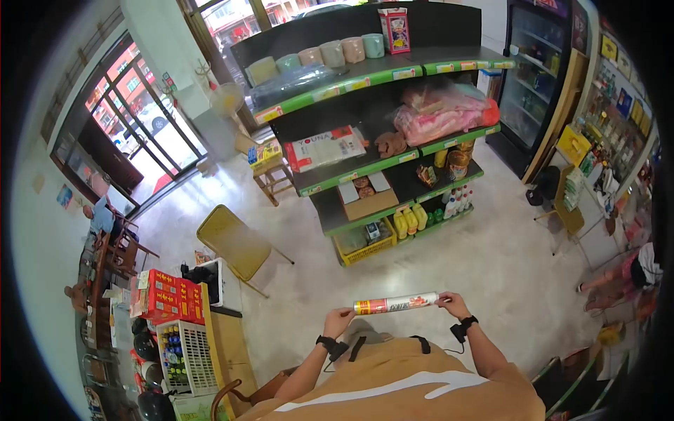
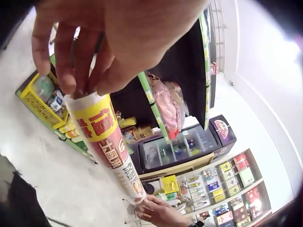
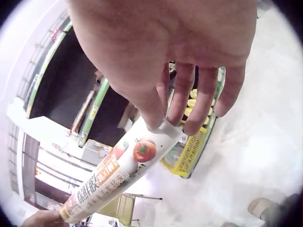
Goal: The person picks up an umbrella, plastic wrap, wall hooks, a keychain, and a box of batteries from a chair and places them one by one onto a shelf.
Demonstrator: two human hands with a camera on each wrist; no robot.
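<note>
A roll of cling film (image 1: 397, 304) in a white, red and yellow printed wrapper is held level in front of the body. My left hand (image 1: 338, 322) pinches its yellow end between thumb and fingertips. At the white end, my right hand (image 1: 455, 306) grips the rim with thumb and fingers. In the left wrist view the roll (image 2: 111, 142) stretches from the left fingertips to the right hand (image 2: 161, 213). The right wrist view shows a tomato picture on the wrapper (image 3: 135, 158), close below the right thumb.
Ahead stands a dark shelf unit with green edges (image 1: 372, 195), holding toilet rolls, packs and bottles. A yellow chair (image 1: 235, 242) is at the left, near red boxes (image 1: 168, 295) and a white crate (image 1: 188, 356). A glass-door fridge (image 1: 533, 77) stands back right.
</note>
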